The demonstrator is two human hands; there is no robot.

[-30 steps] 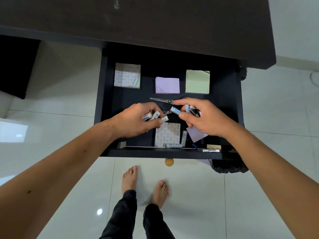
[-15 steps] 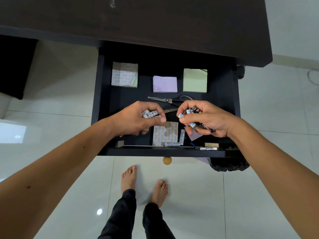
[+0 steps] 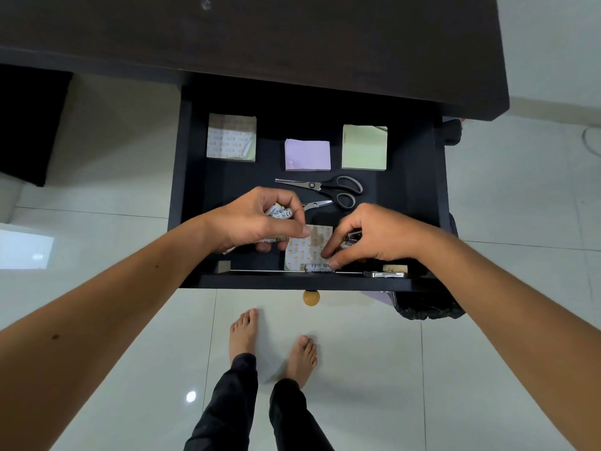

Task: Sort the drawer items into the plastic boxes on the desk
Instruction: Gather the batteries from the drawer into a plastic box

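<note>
At the near edge of the open drawer (image 3: 182, 190), head view, the left hand (image 3: 257, 222) clutches several batteries (image 3: 279, 212); the right hand (image 3: 370, 237), also holding some, pinches a loose battery (image 3: 318, 267) at the front wall. Small, rigid, smooth cylinders likely roll: grip mid-body.

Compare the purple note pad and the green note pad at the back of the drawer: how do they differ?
The purple note pad is lilac and looks wider than deep; the green note pad is pale green and looks nearly square. The purple note pad sits in the middle of the back row, and the green note pad lies to its right, reaching further back. Both lie flat, untouched, apart from each other, and beyond the scissors.
</note>
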